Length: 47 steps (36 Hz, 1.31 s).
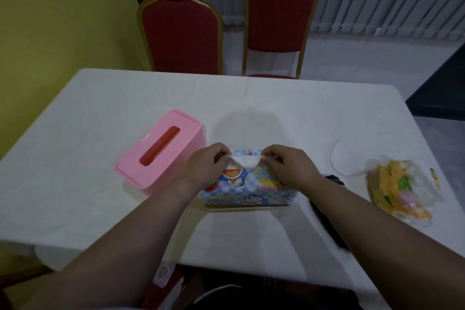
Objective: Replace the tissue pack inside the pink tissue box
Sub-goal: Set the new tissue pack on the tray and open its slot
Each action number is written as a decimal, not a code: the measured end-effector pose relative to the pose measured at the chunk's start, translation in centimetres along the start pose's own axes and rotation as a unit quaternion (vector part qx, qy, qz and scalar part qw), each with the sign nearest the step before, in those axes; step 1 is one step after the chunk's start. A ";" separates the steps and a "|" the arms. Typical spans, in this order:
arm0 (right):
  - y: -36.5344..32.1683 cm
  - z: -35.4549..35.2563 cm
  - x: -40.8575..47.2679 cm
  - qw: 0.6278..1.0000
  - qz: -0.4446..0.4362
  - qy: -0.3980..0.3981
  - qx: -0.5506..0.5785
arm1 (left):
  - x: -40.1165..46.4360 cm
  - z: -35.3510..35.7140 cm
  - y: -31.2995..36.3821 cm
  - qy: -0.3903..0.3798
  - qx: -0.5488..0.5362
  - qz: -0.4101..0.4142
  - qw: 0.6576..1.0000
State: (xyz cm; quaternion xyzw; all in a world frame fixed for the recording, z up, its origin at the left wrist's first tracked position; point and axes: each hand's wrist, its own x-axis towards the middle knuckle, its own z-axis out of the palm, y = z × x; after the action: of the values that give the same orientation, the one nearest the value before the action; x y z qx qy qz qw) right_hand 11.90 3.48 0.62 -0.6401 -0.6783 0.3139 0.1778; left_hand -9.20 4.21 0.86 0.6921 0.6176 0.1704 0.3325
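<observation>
The pink tissue box (161, 150) lies on the white table (100, 113) at the left, lid on, with a dark red slot on top. Right of it stands a blue cartoon-printed tissue pack (247, 190). A white tissue (245, 161) sticks out of the pack's top. My left hand (207, 165) pinches the tissue's left end and my right hand (289, 166) pinches its right end, both over the pack.
A crumpled yellow plastic wrapper (400, 190) lies at the table's right side. A dark object (332, 211) sits under my right forearm. Two red chairs (181, 33) (279, 20) stand behind the far edge. A yellow wall is at the left.
</observation>
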 end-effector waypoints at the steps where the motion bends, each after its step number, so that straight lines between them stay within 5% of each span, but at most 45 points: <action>1: -0.1 0.0 0.0 1.000 0.003 -0.001 0.001 | 0.1 0.0 0.0 -0.001 -0.002 -0.006 1.000; 12: -0.7 -0.8 -0.5 0.997 0.000 -0.070 0.045 | 0.0 0.1 0.1 -0.006 -0.045 -0.032 0.998; 23: -0.7 0.3 -0.4 1.000 0.026 -0.003 0.006 | -1.5 -0.3 0.0 0.043 -0.074 -0.019 0.996; 27: -0.6 0.7 -0.3 0.998 0.038 0.031 0.026 | -1.8 -0.4 -0.7 0.078 -0.035 -0.014 0.996; 31: -0.3 0.9 -0.1 0.997 0.038 0.059 0.028 | -1.5 0.1 -0.7 0.114 0.079 0.073 0.988; 35: -0.8 0.8 -0.4 0.999 0.002 0.033 0.029 | -0.9 1.0 0.4 0.049 0.092 0.110 0.988; 47: -0.5 1.3 0.2 0.999 -0.015 0.016 -0.031 | 0.6 1.7 1.7 0.009 0.128 0.022 0.991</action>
State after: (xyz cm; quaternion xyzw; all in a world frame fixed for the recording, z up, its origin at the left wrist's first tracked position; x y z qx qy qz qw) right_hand 10.65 3.43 -0.03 -0.6398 -0.6944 0.2796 0.1740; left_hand -6.76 4.33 0.63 0.7410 0.6218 0.1035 0.2314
